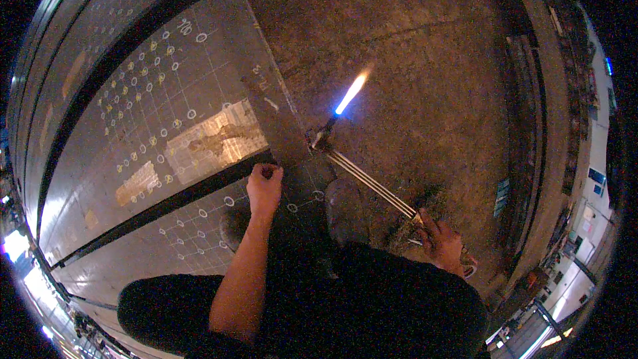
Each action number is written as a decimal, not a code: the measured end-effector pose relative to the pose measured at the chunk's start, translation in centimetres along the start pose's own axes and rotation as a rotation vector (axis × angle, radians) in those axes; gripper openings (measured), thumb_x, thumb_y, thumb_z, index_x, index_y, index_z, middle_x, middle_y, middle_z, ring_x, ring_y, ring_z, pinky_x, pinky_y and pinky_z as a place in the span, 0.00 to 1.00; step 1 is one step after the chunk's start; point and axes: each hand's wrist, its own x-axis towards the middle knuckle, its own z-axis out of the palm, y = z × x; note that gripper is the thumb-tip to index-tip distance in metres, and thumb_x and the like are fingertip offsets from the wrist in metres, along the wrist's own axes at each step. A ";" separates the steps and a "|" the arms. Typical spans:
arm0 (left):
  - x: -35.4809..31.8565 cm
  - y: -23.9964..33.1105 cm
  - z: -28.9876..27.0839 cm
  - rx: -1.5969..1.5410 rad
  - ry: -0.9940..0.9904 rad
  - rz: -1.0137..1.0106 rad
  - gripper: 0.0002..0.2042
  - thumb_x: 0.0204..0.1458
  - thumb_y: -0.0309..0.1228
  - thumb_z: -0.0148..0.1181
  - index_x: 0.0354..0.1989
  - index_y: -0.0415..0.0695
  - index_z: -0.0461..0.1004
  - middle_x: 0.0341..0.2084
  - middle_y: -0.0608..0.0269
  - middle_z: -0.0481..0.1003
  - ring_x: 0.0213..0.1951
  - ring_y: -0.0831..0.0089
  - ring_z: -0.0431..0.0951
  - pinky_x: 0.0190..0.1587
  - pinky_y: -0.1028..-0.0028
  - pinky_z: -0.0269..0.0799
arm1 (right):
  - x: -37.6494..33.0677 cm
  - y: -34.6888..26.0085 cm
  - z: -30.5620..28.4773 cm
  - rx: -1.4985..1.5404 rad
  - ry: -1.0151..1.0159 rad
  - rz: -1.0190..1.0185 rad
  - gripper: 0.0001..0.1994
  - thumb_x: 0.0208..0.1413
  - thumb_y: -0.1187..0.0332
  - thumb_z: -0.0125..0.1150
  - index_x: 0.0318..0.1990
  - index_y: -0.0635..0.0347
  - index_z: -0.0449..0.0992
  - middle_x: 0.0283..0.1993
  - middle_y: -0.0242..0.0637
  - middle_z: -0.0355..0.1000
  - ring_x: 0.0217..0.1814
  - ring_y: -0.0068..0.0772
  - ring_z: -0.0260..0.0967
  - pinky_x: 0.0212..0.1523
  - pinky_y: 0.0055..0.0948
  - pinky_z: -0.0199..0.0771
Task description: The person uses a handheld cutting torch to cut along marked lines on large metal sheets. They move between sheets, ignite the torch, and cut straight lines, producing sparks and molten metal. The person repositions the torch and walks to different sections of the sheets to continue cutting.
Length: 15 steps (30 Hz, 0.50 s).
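Note:
My right hand (441, 244) is wrapped round the rear handle of a gas cutting torch (371, 183). Its long parallel tubes run up and left to an angled head (321, 138). From the tip a lit flame (351, 94), blue at its base and white to orange further out, points up and right over the brown floor. My left hand (264, 190) is closed, its fingers curled together beside a dark gap between marked steel beams. Whether anything is in those fingers is hidden. Chalk circles and grid lines cover the steel surface (143, 136) on the left.
A bright, bare-looking patch (229, 136) lies on the steel near my left hand. Brown floor (412, 73) stretches right of the steel edge. Further right stand long dark steel pieces (561, 106). My shoes (347, 209) show near the steel edge. A hose (470, 267) loops near my right wrist.

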 end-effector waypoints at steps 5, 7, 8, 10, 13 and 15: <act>0.1 0.1 0.2 -0.012 -0.038 -0.072 0.12 0.47 0.35 0.64 0.35 0.40 0.76 0.31 0.52 0.79 0.37 0.56 0.80 0.42 0.64 0.73 | -0.2 0.7 0.1 -0.063 -0.055 -0.020 0.27 0.55 0.59 0.60 0.64 0.33 0.63 0.31 0.38 0.69 0.29 0.42 0.71 0.30 0.44 0.71; -0.3 0.3 0.1 -0.006 -0.018 -0.048 0.12 0.47 0.35 0.64 0.35 0.40 0.76 0.31 0.52 0.79 0.37 0.56 0.80 0.42 0.64 0.73 | -0.4 0.6 0.2 -0.091 -0.031 -0.029 0.28 0.55 0.59 0.60 0.64 0.33 0.63 0.31 0.38 0.69 0.29 0.42 0.71 0.29 0.45 0.71; -0.5 0.5 0.0 -0.002 -0.008 -0.037 0.12 0.47 0.34 0.64 0.34 0.40 0.76 0.31 0.52 0.79 0.37 0.56 0.80 0.41 0.64 0.73 | -0.5 0.3 0.3 -0.105 0.010 -0.038 0.28 0.55 0.59 0.60 0.64 0.34 0.63 0.31 0.38 0.69 0.29 0.42 0.71 0.29 0.45 0.71; -0.2 -0.4 0.2 -0.040 -0.033 -0.080 0.12 0.47 0.35 0.64 0.34 0.40 0.76 0.31 0.52 0.79 0.37 0.56 0.80 0.41 0.64 0.73 | -0.4 0.2 0.3 -0.114 0.037 -0.047 0.28 0.55 0.59 0.60 0.64 0.34 0.62 0.31 0.38 0.69 0.29 0.42 0.71 0.29 0.45 0.70; -0.5 -0.3 0.1 -0.022 -0.024 -0.033 0.12 0.47 0.35 0.64 0.34 0.40 0.76 0.31 0.52 0.79 0.37 0.56 0.80 0.41 0.64 0.73 | -0.5 0.3 0.1 -0.090 0.004 -0.041 0.28 0.55 0.59 0.59 0.64 0.35 0.62 0.30 0.39 0.69 0.29 0.43 0.70 0.29 0.45 0.70; -0.7 0.0 0.0 -0.002 -0.013 -0.003 0.12 0.47 0.35 0.64 0.34 0.40 0.76 0.31 0.52 0.79 0.36 0.56 0.80 0.41 0.64 0.73 | -0.6 0.1 -0.3 -0.052 -0.002 -0.054 0.28 0.55 0.59 0.59 0.64 0.35 0.63 0.30 0.39 0.69 0.28 0.43 0.70 0.28 0.44 0.70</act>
